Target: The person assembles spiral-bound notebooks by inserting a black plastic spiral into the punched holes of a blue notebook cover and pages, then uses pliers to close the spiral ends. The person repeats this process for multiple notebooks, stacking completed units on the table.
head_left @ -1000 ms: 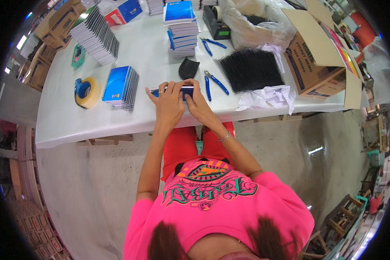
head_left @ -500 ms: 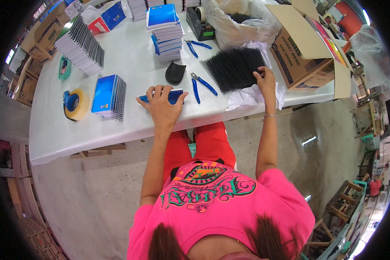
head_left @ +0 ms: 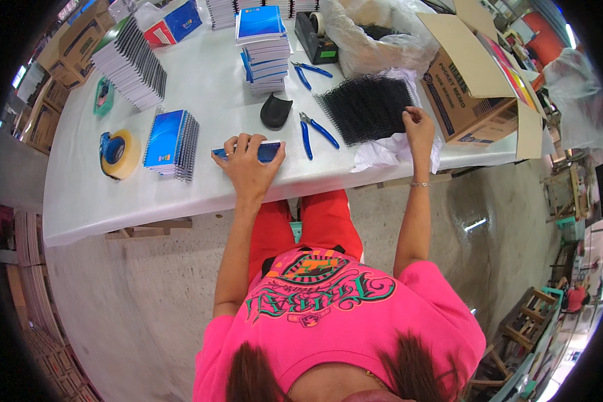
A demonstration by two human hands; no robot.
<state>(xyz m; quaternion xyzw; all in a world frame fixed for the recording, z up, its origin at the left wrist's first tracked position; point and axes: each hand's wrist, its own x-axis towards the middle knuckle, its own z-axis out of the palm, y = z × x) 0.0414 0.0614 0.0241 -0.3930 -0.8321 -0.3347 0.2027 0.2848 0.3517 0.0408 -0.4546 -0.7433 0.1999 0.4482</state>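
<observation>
On the near side of the table, my left hand is closed over a small blue-covered notebook, with its white page edges showing along the top. Most of that notebook is hidden under my fingers. To the right lies a flat pile of black plastic spiral coils on crumpled white paper. My right hand is at the pile's right edge, thumb and forefinger pinched on the end of a coil. Two blue-handled cutting pliers and a black curved piece lie between the hands.
Spiral-bound notebooks stand left, beside a yellow tape roll. Behind are a taller notebook stack, a blue notebook pile and a tape dispenser. A plastic bag and open carton stand at the right.
My right hand's fingers have drawn together at the coil pile's edge and shifted slightly right. My left hand keeps the notebook, whose page edges now show more. The view has shifted a little.
</observation>
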